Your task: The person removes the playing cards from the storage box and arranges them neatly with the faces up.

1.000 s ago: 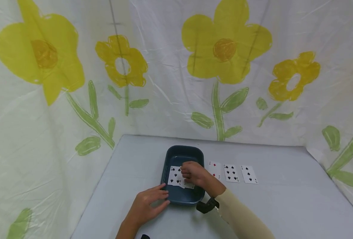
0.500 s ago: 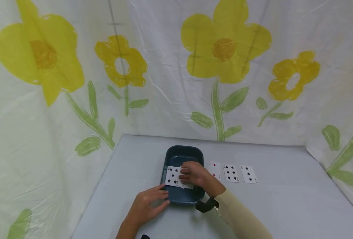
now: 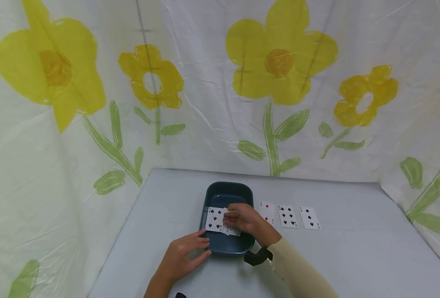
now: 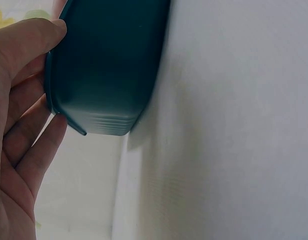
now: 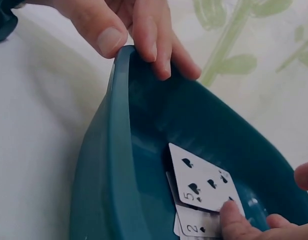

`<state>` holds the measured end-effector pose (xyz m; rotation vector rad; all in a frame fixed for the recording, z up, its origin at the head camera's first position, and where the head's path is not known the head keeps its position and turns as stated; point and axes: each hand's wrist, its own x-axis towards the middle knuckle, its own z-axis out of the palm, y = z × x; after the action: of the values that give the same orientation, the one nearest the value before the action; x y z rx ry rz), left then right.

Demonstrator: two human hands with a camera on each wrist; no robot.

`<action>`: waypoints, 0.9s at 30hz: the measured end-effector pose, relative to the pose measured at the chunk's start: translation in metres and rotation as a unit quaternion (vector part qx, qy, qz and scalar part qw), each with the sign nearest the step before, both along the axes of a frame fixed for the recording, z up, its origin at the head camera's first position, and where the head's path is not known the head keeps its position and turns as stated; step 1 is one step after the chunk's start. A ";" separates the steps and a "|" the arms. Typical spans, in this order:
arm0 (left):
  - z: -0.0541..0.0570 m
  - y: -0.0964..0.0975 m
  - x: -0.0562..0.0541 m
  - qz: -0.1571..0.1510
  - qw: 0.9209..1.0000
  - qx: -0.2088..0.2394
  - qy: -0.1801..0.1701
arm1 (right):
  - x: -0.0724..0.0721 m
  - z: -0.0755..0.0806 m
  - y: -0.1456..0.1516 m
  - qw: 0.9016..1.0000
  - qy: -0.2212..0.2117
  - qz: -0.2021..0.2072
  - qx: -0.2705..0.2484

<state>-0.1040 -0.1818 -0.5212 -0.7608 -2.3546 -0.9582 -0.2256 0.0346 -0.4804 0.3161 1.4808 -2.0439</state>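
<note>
A dark teal tray [image 3: 227, 248] stands on the table with overlapping playing cards inside. On top, at the left, lies the five of spades [image 5: 204, 175]; below it shows a two of spades [image 5: 194, 220]. My right hand [image 3: 242, 217] reaches into the tray from the right, a fingertip touching the lower edge of the five of spades in the right wrist view and covering part of the cards. My left hand [image 3: 184, 252] holds the tray's near left rim, thumb outside and fingers over the inner side.
To the right of the tray, a two of diamonds [image 3: 267, 212], a six of spades [image 3: 288, 216] and a three of spades [image 3: 310, 217] lie face up in a row on the pale table [image 3: 354, 248]. A flowered curtain [image 3: 205, 136] hangs behind.
The five of spades has slid slightly left inside the tray, toward its left wall. My right hand's fingers have shifted a little over the cards; my left hand stays at the rim.
</note>
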 end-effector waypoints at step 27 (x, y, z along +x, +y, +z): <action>0.000 -0.001 0.000 -0.005 1.000 -0.001 0.000 | -0.005 -0.015 -0.011 0.993 0.070 0.063 0.072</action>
<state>-0.1042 -0.1823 -0.5210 -0.7751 -2.3541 -0.9601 -0.2306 0.0236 -0.4959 0.1360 1.6935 -1.8968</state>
